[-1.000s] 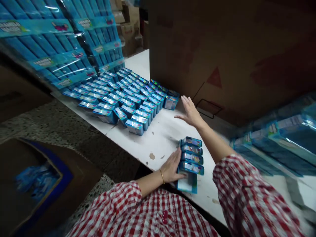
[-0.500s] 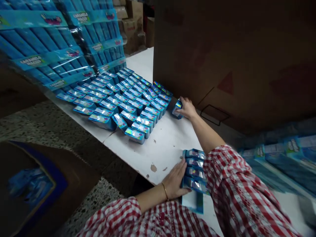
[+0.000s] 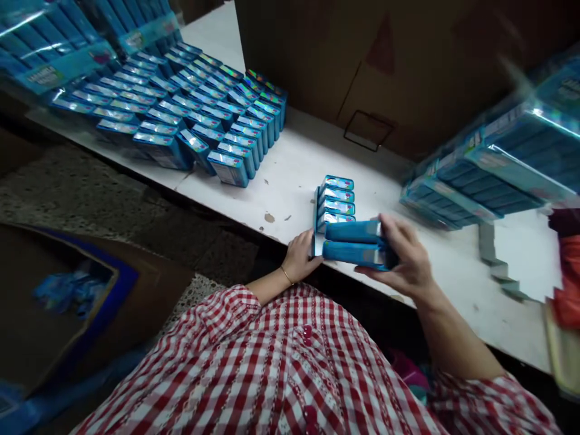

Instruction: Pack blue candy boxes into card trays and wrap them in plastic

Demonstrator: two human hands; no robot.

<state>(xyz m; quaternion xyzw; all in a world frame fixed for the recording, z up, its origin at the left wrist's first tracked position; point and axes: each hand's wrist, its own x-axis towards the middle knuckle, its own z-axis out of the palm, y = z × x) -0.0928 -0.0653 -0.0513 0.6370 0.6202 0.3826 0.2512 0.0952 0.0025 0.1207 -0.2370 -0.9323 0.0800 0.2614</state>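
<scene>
My right hand (image 3: 408, 257) grips two blue packs (image 3: 353, 241) side by side, tilted over the near end of a small blue display tray (image 3: 318, 244). Several blue packs (image 3: 339, 196) stand in a row inside this tray. My left hand (image 3: 299, 257) rests against the tray's near left corner, its fingers closed round the edge. To the left, many more blue packs (image 3: 194, 115) stand in uneven rows on the white table (image 3: 285, 175).
Wrapped stacks of filled trays stand at the back left (image 3: 67, 60) and right (image 3: 480, 163). A large cardboard box (image 3: 317, 60) rises behind the table. Lower left is an open box (image 3: 154, 278) with blue wrappers. Red cloth (image 3: 568, 278) lies at the right edge.
My right hand has brought packs from beside the cardboard box to the small tray. The view has tipped down and turned right. My left hand remains at the tray.
</scene>
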